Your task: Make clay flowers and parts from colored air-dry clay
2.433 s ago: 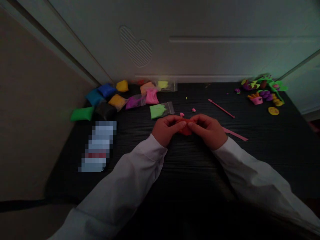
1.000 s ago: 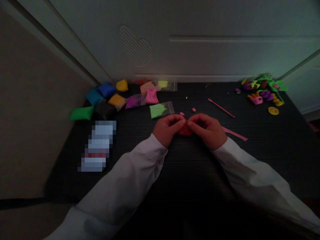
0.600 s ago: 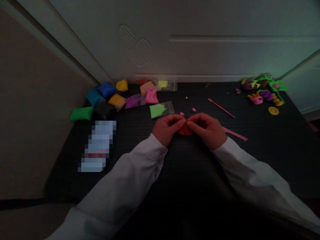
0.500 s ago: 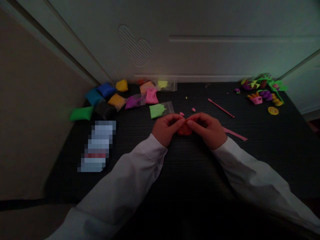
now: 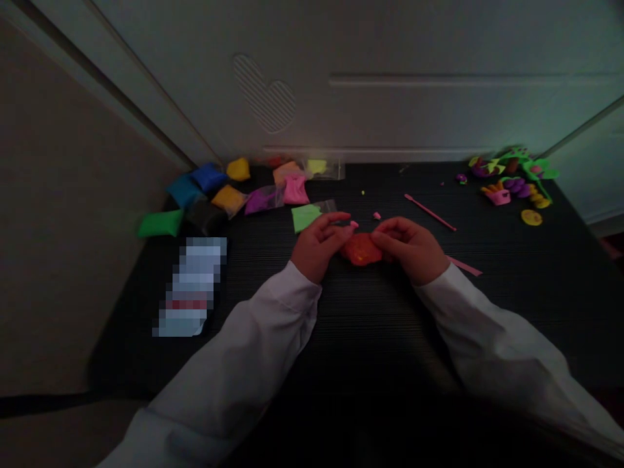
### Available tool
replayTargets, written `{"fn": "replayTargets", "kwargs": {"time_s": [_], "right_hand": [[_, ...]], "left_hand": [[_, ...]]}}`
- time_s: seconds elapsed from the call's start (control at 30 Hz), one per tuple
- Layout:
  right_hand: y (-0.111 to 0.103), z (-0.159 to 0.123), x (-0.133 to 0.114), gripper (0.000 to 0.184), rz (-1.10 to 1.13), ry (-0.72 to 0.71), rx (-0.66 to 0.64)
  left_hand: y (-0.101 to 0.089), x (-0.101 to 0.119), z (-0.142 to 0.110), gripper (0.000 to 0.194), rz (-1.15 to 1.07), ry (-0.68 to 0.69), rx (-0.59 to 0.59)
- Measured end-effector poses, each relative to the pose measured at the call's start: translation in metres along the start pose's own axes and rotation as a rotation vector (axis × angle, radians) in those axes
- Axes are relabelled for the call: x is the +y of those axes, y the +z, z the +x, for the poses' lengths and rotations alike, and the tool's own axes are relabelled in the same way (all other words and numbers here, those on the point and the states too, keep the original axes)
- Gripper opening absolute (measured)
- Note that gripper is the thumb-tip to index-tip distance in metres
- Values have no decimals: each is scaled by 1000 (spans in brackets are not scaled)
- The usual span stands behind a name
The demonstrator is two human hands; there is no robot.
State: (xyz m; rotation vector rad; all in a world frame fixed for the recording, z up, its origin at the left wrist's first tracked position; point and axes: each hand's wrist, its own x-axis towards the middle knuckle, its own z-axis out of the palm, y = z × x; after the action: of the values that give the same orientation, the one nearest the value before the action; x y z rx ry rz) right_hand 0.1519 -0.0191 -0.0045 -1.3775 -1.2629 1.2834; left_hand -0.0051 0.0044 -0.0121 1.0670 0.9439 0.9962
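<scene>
A glossy lump of red modelling clay lies between my hands over the dark table; I cannot tell if a clear bag wraps it. My right hand pinches its right upper edge between thumb and fingers. At the left edge, my left hand has its thumb and curled fingers against the clay, while the index finger stretches forward. Part of the grip on that side is hidden. Just beyond the fingers sit two small pink clay bits, one near my left thumb and another farther right.
Bags of coloured clay, such as a light green one and a dark green one, line the back left. A blurred phone lies left. Two pink tools, a thin stick and a flat blade, lie right. Clay figures stand at back right.
My fingertips, pinched close together at the clay's top before, have moved apart sideways. More of the red clay shows, looking wider, and my left index finger has straightened.
</scene>
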Motion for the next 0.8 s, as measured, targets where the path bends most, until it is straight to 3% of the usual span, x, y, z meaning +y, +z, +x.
{"fn": "replayTargets", "kwargs": {"time_s": [0.07,0.17,0.27,0.33,0.43,0.47,0.53,0.67,0.8], "right_hand": [[0,-3,0,19,-228,-56,-48],[0,-7,-3,15,-609,-261,-64],[-2,-9,-5,13,-697,-429,83],[-5,-8,-7,13,-642,-446,254],[-9,-5,-7,14,-503,-429,424],[-10,-4,-7,14,-458,-426,450],[-12,-3,-6,14,-393,-427,483],[-14,0,-3,15,-346,-424,525],[-19,8,3,18,-446,-454,557]], "left_hand": [[-4,1,2,27,70,80,101],[-9,1,3,23,193,187,191],[-11,1,-1,23,443,324,192],[-8,2,-6,23,701,488,109],[2,0,-13,29,1048,716,-241],[6,-2,-16,34,1153,741,-350],[14,-8,-19,46,1326,712,-451],[23,-19,-22,56,1486,609,-472],[24,-18,-23,59,1484,595,-465]]}}
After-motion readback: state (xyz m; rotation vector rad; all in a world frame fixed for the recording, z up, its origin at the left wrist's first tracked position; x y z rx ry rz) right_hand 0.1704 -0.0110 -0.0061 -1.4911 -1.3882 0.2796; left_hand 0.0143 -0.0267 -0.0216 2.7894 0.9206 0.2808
